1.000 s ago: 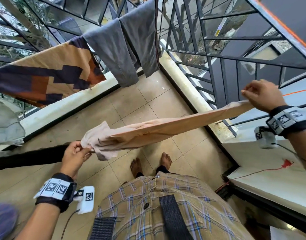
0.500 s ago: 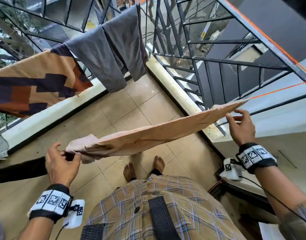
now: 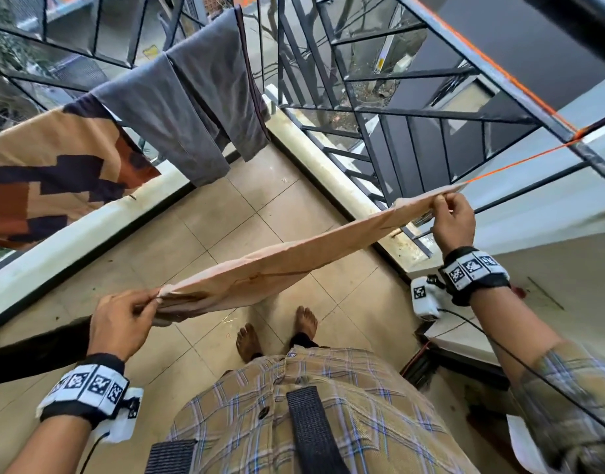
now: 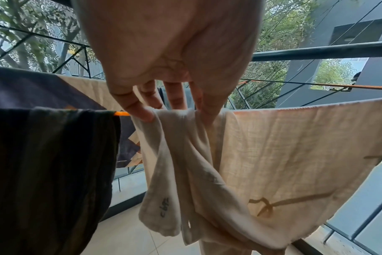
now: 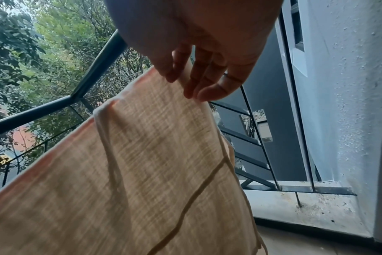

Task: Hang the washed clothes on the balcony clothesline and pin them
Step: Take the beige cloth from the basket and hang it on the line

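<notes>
A beige cloth (image 3: 277, 265) with thin brown lines hangs folded over the orange clothesline (image 3: 519, 161), stretched between my two hands. My left hand (image 3: 152, 300) pinches its bunched left end; in the left wrist view the fingers (image 4: 145, 114) grip the gathered fabric (image 4: 294, 146) at the line (image 4: 121, 113). My right hand (image 3: 441, 201) pinches the top edge at the cloth's right end. The right wrist view shows thumb and fingertips (image 5: 216, 90) closed on that edge of the cloth (image 5: 142, 163). No pegs are visible.
A black garment (image 3: 37, 350) hangs on the same line just left of my left hand. Grey trousers (image 3: 198, 107) and a tan, brown and navy patterned cloth (image 3: 55, 172) hang on the far line. Black metal railing (image 3: 396, 114) bounds the balcony; tiled floor (image 3: 246, 206) lies below.
The cloth has gone from a bunched, sagging strip to a flatter band along the orange line. My right hand came down to the line, and my left hand shifted its pinch on the left end.
</notes>
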A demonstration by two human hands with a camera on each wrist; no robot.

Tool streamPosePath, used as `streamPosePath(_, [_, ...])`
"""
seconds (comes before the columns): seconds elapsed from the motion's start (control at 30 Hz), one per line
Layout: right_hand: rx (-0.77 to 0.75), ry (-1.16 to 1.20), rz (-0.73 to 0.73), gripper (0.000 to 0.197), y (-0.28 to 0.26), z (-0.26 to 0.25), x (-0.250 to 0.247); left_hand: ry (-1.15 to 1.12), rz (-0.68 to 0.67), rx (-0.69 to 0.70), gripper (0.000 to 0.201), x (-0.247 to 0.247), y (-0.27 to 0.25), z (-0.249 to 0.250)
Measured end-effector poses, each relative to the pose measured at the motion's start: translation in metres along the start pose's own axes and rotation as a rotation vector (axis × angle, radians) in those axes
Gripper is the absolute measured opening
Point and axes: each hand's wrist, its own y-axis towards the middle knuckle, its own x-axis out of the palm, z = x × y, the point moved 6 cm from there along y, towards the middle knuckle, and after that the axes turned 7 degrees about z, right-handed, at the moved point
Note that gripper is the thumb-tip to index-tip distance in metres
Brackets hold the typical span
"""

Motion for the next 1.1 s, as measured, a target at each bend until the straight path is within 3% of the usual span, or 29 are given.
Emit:
streamPosePath(0.17, [-0.001, -0.031, 0.077, 0.018, 0.01, -0.006, -0.015, -0.075, 0.012, 0.073, 0.016, -0.012, -0.003, 0.001])
streamPosePath(0.33, [-0.151, -0.113, 0.163, 0.024, 0.032, -0.047, -0.038, -0.092, -0.031, 0.094, 0.018, -0.013, -0.004, -0.013])
streamPosePath(0.5, [-0.307, -0.31, 0.042, 0.025, 0.068, -0.092, -0.031, -0.006, 0.07, 0.103, 0.018, -0.029, -0.009, 0.0])
streamPosePath(0.7, [-0.25, -0.468, -0.098, 0.026, 0.074, -0.071, -0.009, 0.053, 0.166, 0.106, 0.016, -0.045, -0.009, 0.011])
streamPosePath(0.83, [-0.31, -0.399, -0.134, 0.027, 0.063, -0.057, -0.001, 0.132, 0.016, 0.146, 0.015, -0.028, -0.003, 0.005])
streamPosePath(0.97, [-0.371, -0.339, -0.144, 0.027, 0.054, -0.056, -0.005, 0.148, -0.097, 0.146, 0.035, -0.02, -0.001, -0.008])
streamPosePath(1.1, [-0.443, -0.272, -0.083, 0.025, 0.045, -0.057, -0.015, 0.175, -0.15, 0.126, 0.026, -0.018, 0.007, -0.01])
